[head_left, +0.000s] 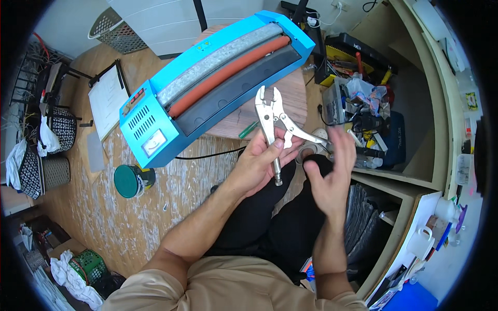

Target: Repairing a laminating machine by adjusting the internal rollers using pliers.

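My left hand [262, 159] is closed around one handle of a pair of silver locking pliers [268, 120]. The jaws point up and stand apart, and the second handle swings out to the right. Beside that handle, my right hand [332, 173] is raised with its fingers apart and nothing in it. Just beyond the pliers lies a blue roller machine [155, 122] on a round wooden table [290, 103]. It has an orange-red roller [228, 75] and a grey one [218, 50]. A green screwdriver handle [249, 129] shows at the table's near edge, partly behind my left hand.
At the right, a clear bin [334, 101] of tools and bags stands by an open black toolbox [358, 54] and wooden shelving [433, 155]. A green-lidded bucket [129, 181] sits on the floor at left. A black cable [207, 155] trails below the machine.
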`<state>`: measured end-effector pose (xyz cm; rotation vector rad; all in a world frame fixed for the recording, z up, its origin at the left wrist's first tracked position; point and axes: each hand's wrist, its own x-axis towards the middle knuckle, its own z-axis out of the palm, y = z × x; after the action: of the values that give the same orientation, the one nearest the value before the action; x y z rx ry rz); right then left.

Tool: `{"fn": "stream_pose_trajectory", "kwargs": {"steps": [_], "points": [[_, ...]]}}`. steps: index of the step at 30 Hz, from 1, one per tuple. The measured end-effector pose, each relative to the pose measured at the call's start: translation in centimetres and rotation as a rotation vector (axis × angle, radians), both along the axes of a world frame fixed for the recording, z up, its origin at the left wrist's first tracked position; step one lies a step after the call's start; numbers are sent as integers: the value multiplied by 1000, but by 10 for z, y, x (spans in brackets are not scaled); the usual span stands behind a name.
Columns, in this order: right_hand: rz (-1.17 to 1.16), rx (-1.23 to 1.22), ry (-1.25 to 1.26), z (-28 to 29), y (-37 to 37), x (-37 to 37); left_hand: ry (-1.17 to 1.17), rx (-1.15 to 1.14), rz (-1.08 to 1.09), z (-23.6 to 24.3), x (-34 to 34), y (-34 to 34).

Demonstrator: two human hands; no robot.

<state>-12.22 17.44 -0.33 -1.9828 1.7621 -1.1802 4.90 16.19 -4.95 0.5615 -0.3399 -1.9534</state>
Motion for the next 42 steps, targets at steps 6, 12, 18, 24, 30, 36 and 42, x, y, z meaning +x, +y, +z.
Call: {"fn": "stream_pose_trajectory", "kwargs": {"steps": [6,12,18,24,30,36,42], "points": [[21,303,-122,-16,-6,9,-126,-9,117,-3,-9,-4],[-72,461,-644,-46,15,50,-139,-155,146,-10,-11,-2],[-62,427,-604,-52,12,50,-170,-164,120,-18,-11,-6],[20,418,-401,-43,5,49,-166,-129,107,-24,-12,-13],[122,480,-215,-38,-19,31,-123,-43,133,-12,-17,-31],[250,335,111,-9,-65,16,-92,14,145,-8,-20,-61],[337,618,-37,-2,-91,-2,-34,-5,127,-13,-35,-78]]}}
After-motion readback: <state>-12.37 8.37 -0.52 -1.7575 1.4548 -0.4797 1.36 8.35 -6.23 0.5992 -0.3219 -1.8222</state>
